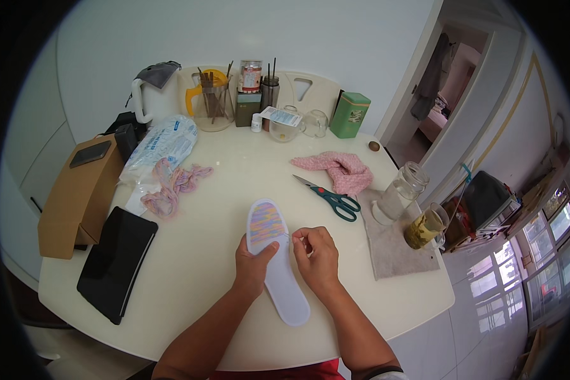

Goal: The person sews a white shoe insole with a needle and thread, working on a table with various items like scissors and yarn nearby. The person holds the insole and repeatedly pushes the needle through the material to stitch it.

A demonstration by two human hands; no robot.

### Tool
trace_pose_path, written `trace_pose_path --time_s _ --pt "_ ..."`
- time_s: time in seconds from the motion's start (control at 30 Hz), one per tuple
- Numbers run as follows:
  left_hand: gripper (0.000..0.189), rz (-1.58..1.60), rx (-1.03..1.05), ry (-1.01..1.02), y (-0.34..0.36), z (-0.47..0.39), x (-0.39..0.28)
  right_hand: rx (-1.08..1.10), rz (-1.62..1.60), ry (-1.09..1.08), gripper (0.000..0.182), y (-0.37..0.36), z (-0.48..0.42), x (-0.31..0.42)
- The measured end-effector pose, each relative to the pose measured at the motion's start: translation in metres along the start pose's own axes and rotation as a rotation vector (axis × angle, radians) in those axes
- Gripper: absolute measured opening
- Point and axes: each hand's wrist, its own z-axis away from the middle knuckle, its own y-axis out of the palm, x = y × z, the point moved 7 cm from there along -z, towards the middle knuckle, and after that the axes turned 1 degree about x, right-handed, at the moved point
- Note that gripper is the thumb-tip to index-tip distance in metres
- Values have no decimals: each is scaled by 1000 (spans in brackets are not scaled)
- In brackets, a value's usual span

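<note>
A white shoe insole (285, 285) lies slanted before me, its upper part covered with pink, yellow, blue and purple stitches. My left hand (254, 266) grips it at the left edge, thumb on top. Beside the insole's right edge, my right hand (316, 256) has thumb and forefinger pinched together near a thin strand at the end of the stitching; whether a needle is between them is too small to tell. Green-handled scissors (335, 199) rest beyond the right hand, with a pink cloth (344, 171) behind them. A tangle of pastel yarn (168, 190) lies to the left.
At left are a cardboard box (71, 199) bearing a phone (90, 154), a black tablet (116, 263) and a plastic bag (166, 142). A glass jar (399, 194) and a glass of tea (425, 228) stand right. Behind are a pitcher (213, 109) and green tin (350, 115).
</note>
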Motion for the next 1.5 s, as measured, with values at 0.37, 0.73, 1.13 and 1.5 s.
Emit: trace_pose_path --time_s 0.37,0.73,1.13,1.5 --pt "26 -296 47 174 10 7 -11 -58 227 -288 13 -10 -3 30" --pt "29 -188 15 80 9 9 -9 -51 332 -365 15 -9 -3 32" --pt "30 -118 4 95 6 7 -9 -36 191 -220 8 -12 -5 23" --pt "28 -157 -28 117 6 9 -13 -48 158 -211 9 -13 -5 23"
